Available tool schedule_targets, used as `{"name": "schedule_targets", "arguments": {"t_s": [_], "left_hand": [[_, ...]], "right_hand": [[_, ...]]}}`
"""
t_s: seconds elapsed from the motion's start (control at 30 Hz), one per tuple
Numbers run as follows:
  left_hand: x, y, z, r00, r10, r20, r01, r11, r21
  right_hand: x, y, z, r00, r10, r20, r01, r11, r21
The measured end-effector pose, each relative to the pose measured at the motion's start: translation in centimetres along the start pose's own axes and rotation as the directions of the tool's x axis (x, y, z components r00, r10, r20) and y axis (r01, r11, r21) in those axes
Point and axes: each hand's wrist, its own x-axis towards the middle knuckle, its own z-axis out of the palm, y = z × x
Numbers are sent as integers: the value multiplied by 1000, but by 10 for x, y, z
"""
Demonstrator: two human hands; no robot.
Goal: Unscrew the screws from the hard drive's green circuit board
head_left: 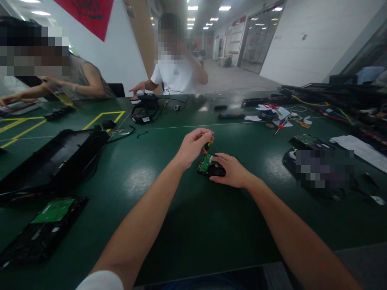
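Near the middle of the green table, a small black housing (216, 170) lies with a green circuit board (205, 163) facing up in it. My left hand (193, 147) is closed on a small screwdriver (207, 143) with a yellow and black handle. It is held upright over the far edge of the board; its tip is too small to make out. From the right, my right hand (231, 171) grips the housing, with the fingers across its top and the thumb along its near side.
On the left lie a long black plastic shell (51, 165) and a black panel with a green board (53, 211). Cables and black parts (320, 100) crowd the far right, near a red-tipped tool (280, 127). Two people sit across the table, beside a black headset-like device (144, 110).
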Motion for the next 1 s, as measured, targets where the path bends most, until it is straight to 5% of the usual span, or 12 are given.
{"name": "schedule_targets", "arguments": {"t_s": [0.27, 0.5, 0.73, 1.0], "left_hand": [[0, 4, -2, 998, 19, -57, -14, 996, 93], [1, 2, -3, 999, -46, 6, 46, 984, -170], [0, 0, 2, 995, -2, -104, -2, 999, -43], [0, 4, -4, 998, -62, 5, 62, 986, -155]], "right_hand": [[0, -1, 0, 1000, 6, -2, -6, 1000, -6], [0, -1, 0, 1000, -12, -11, 11, 1000, -11], [1, -1, -2, 1000, -11, 8, 11, 1000, -18], [1, -1, -1, 1000, -8, 1, 8, 1000, -10]]}}
